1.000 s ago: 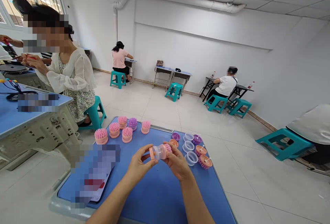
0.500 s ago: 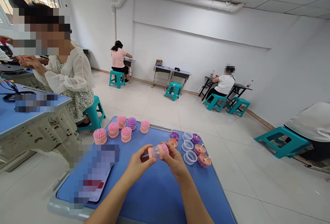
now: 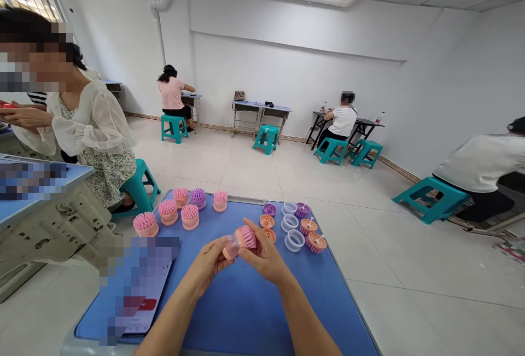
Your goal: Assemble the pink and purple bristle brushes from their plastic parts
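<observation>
A pink brush with a clear middle section is held tilted between both hands above the blue desk. My left hand grips its base end. My right hand holds the bristle end, the fingers curved around it. At the desk's far left stand several pink brushes and one purple brush. On the right lie clear rings, orange caps, a purple cap and brush heads with bristles facing down.
A phone lies on the left of the blue desk. Beside it on the left, a person in a white blouse sits on a green stool. Other people sit at desks farther off.
Both hands and the held brush have shifted slightly left and the brush tilts more. A second orange cap now shows beside my right hand. The camera view has turned somewhat to the right.
</observation>
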The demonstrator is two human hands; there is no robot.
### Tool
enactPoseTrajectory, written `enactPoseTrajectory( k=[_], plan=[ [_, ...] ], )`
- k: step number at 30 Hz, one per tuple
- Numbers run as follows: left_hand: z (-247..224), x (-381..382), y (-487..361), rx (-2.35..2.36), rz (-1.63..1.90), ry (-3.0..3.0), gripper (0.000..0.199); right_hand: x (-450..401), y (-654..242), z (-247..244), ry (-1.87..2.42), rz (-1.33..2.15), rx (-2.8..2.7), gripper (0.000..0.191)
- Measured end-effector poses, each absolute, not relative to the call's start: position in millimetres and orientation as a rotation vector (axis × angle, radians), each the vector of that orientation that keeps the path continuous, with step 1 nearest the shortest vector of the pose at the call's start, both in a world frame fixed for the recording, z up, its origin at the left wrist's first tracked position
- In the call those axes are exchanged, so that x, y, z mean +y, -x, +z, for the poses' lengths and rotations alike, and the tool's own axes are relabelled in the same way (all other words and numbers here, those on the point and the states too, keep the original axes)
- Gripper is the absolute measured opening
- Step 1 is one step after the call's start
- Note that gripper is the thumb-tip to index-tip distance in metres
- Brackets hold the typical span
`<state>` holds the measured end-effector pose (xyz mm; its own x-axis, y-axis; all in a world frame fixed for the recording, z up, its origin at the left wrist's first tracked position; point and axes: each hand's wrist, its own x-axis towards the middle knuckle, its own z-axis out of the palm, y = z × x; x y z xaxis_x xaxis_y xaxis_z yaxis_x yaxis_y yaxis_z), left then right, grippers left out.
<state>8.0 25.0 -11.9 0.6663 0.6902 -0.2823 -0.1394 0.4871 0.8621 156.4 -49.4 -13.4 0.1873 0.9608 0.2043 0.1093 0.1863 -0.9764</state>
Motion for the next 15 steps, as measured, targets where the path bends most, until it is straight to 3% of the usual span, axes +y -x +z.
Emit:
enactPoseTrajectory(
  k=[7,15],
  plan=[
    [-18.7,25.7,-8.8,0.641,0.709,-1.115,0.063,-50.3,-166.2,-8.7,1.115,1.018,-1.171,0.045],
    [-16.5,24.5,-7.1,0.631,0.644,-1.337,0.068,-51.9,-173.9,-7.2,1.152,1.086,-1.221,0.044]
  ],
)
